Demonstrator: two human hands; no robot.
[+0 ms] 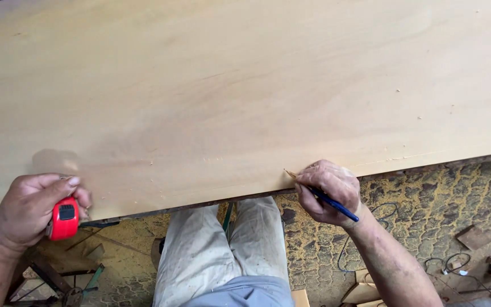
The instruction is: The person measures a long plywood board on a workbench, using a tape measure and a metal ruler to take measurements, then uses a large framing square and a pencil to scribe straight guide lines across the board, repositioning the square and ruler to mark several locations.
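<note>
Pale, dusty trousers fill the bottom middle of the view, legs sticking out from under the near edge of a big plywood sheet that covers most of the scene. Right hand is curled around a blue pencil, pinched between thumb and fingers, with the tip resting on the wood right by the near edge. Left hand is way off at the other end, wrapped around a red tape measure held against that same edge, fingers closed over the case. Can't make out any blade pulled out from it. Sawdust is all over the patterned floor to the right, plus a black cable looping near the right forearm and some wood scraps further out.
</note>
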